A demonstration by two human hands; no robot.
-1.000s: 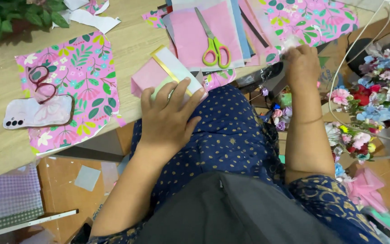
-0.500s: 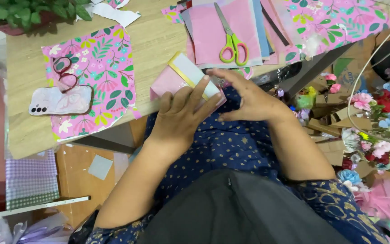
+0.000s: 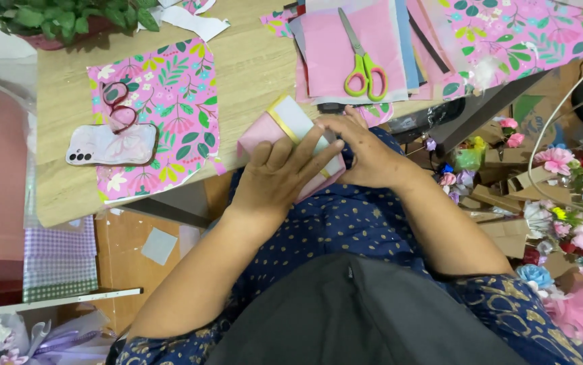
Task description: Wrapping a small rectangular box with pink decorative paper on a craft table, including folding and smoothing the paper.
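Head view: both hands on one small pink box (image 3: 284, 132) with a gold-edged white face, held at the near edge of the wooden table (image 3: 251, 74), over the lap. Left hand (image 3: 281, 179) lies flat across the box, fingers spread and pressing down. Right hand (image 3: 366, 152) cups the box's right end, fingers curled against it; can't tell if anything small is pinched underneath.

Step, as I read it: smoothing or wrapping the box's surface, mid-way. Next move likely needs the left hand to keep the box pinned while the right works the end fold; slipping off the table edge is the risk.

Counts:
- scissors (image 3: 364, 64): 1, green-handled, on the stack of pink paper (image 3: 355, 40)
- phone (image 3: 111, 144): 1, on the floral sheet (image 3: 169, 115)
- floral sheets: 2 visible, second (image 3: 521, 34) at top right
- potted plant (image 3: 61, 17): 1, top left
- paper flowers (image 3: 562, 203): many, right side, too cluttered to count
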